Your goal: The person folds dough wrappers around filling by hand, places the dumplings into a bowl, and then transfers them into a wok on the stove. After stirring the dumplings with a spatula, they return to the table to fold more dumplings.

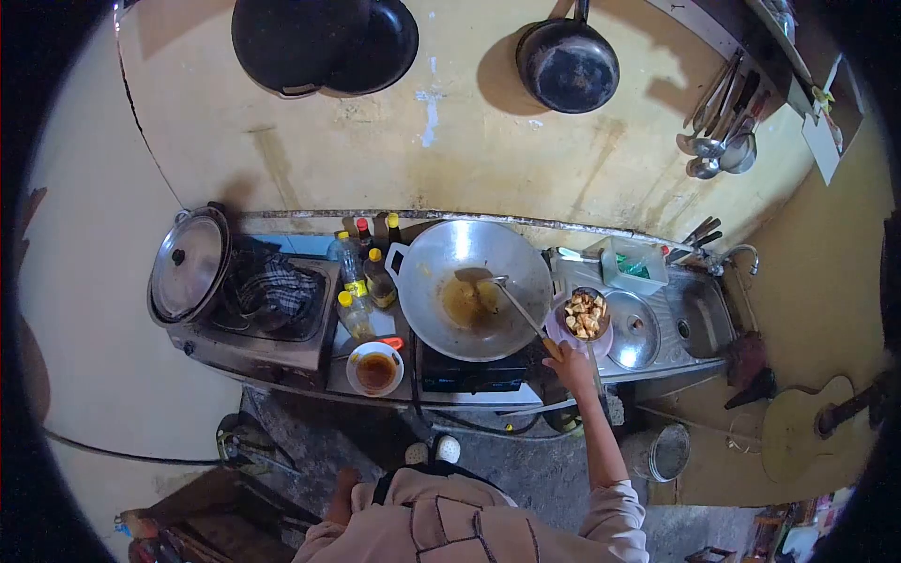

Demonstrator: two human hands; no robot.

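My right hand (571, 369) is closed around the wooden end of a long-handled metal spatula (521, 308). Its head dips into brown liquid at the bottom of a large silver wok (441, 333), and its exact shape is hard to make out. The wok sits on a black stove (474, 375). Just right of the wok, a strainer full of browned fried cubes (586, 314) rests over a pinkish bowl (603, 340). My left hand (345, 483) hangs low beside my body, away from the counter; its fingers do not show clearly.
Left of the wok stand several capped bottles (355, 314) and a white bowl of reddish-brown sauce (376, 372). Farther left is another stove (263, 347) with a cloth and a lidded pot (190, 266). A sink (699, 319), a metal lid (634, 328) and a plastic basket (633, 266) are right.
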